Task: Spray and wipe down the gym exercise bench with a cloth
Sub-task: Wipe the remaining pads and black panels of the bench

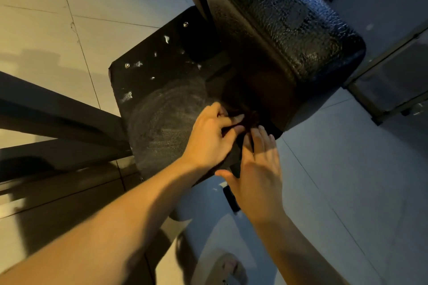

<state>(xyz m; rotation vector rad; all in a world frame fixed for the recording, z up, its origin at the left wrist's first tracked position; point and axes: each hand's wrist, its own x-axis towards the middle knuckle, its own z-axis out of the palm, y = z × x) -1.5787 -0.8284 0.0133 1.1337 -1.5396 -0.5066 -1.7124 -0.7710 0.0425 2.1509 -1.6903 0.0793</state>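
Beneath the bench pad's [289, 37] end, the left hand [208, 136] pinches the dark cloth [250, 115]; the right hand [259, 169], fingers straight, touches it alongside.

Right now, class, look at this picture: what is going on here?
A person is working low on a gym bench with both bare hands. The left hand pinches a dark cloth on the flat black plate, under the padded black cushion. The right hand lies beside it, fingers straight. The plate shows circular wipe smears and white flecks.
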